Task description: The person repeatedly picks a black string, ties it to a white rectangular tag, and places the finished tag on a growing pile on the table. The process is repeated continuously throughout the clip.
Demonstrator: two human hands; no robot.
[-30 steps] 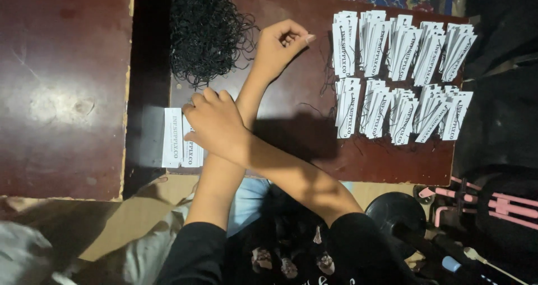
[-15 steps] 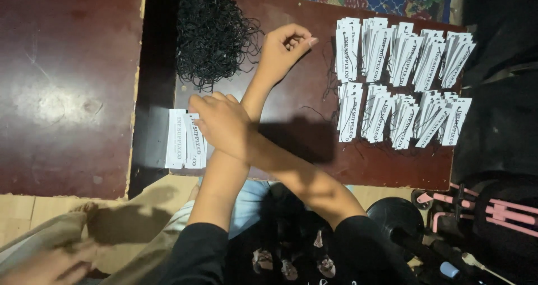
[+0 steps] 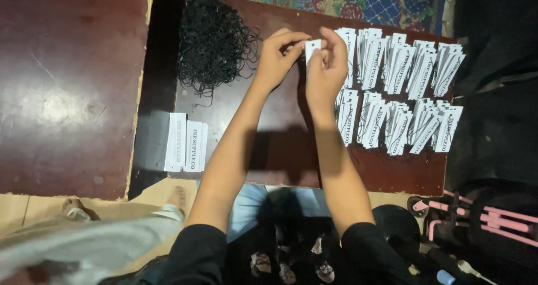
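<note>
Dark reddish-brown tabletop (image 3: 280, 150), seen from above. On it, at the far left, a tangled heap of black string loops (image 3: 216, 44). Near the left front edge, a small stack of white paper tags (image 3: 186, 142), lying flat side by side. Across the right half, two rows of fanned bundles of white tags (image 3: 403, 94), the rows just beside each other.
</note>
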